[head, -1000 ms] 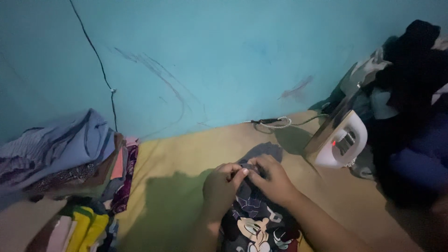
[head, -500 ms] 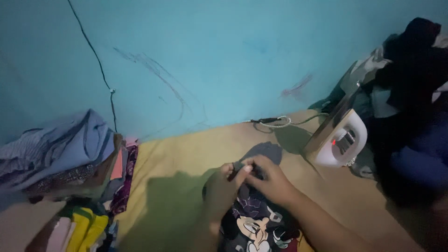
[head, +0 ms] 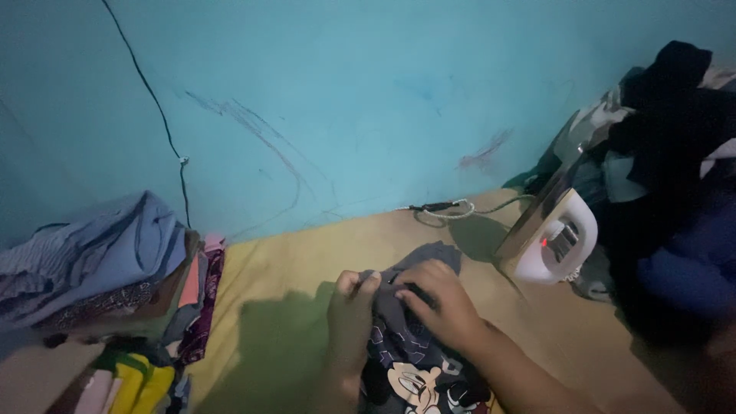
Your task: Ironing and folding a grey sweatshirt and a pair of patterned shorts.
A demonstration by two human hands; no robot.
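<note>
The person's left hand [head: 350, 318] grips the upper left edge of a small dark garment [head: 414, 360] printed with a cartoon mouse face, fingers curled over the cloth. The right hand [head: 438, 303] lies on the top of the same garment just beside the left, fingertips pinching a fold of the fabric. The garment lies on a yellow cloth-covered surface [head: 299, 261], in the lower middle of the view, near the person's body.

To the right, an electric iron [head: 548, 238] stands tilted on its heel with a small red light lit, well apart from the hands. Its cord [head: 448, 208] trails along the foot of the turquoise wall [head: 368, 100]. Behind the iron is a heap of dark clothes [head: 675, 192]. At the left edge sits a stack of folded clothes [head: 107, 284] in blue, brown, pink and yellow.
</note>
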